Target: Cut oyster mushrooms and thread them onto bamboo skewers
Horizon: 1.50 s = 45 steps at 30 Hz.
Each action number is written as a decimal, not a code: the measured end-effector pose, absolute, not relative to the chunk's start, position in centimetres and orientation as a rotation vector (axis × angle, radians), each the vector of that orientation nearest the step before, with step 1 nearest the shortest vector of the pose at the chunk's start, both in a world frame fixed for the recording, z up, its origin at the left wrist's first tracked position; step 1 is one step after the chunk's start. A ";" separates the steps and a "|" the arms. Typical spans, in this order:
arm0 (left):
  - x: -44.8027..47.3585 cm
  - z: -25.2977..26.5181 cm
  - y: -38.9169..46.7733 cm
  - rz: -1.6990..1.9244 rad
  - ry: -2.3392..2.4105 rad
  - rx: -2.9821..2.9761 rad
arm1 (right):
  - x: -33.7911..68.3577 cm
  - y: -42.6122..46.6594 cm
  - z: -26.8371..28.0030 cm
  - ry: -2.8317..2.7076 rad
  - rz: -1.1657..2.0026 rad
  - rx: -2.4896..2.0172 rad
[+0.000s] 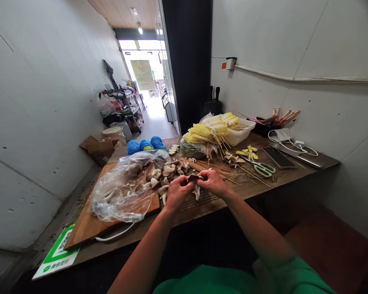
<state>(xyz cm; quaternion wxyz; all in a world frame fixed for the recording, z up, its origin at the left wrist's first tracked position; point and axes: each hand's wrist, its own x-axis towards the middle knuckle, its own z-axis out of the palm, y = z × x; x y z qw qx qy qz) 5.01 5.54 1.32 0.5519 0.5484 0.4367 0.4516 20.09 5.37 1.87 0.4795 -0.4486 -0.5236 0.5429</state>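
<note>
Both my hands meet over the front edge of the wooden table, pinching one oyster mushroom (pixel 197 192) between them. My left hand (pixel 180 190) grips its left side, and my right hand (pixel 214 183) the right side. The brown cap shows between my fingers, with a pale part hanging below. Just left of my left hand lies a heap of oyster mushrooms (pixel 168 170), spilling from a clear plastic bag (pixel 122 192). Beyond my hands, loose bamboo skewers (pixel 210 166) are spread on the table. A small cluster of mushrooms (pixel 233 159) sits by the skewers.
The bag rests on a wooden cutting board (pixel 82 230). Skewered yellow cabbage leaves (pixel 205 131) are piled at the back, partly in a white basket (pixel 241 135). Green-handled scissors (pixel 263 168), a phone (pixel 278 157) and a knife (pixel 308 161) lie at right. Blue-netted produce (pixel 146 144) stands behind the bag.
</note>
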 end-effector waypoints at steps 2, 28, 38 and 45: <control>5.2 1.1 5.7 1.083 1.034 1.248 | 19.7 5.3 1.7 -1.222 1.327 -1.087; 5.5 1.3 5.6 1.208 1.044 0.996 | 18.2 5.5 -1.1 -0.840 1.354 -1.029; 6.3 0.0 7.8 1.280 1.302 1.363 | 23.2 8.8 0.2 -1.271 0.993 -1.415; 6.7 -0.5 6.1 1.448 1.303 1.571 | 22.1 10.3 1.8 -1.599 0.713 -1.614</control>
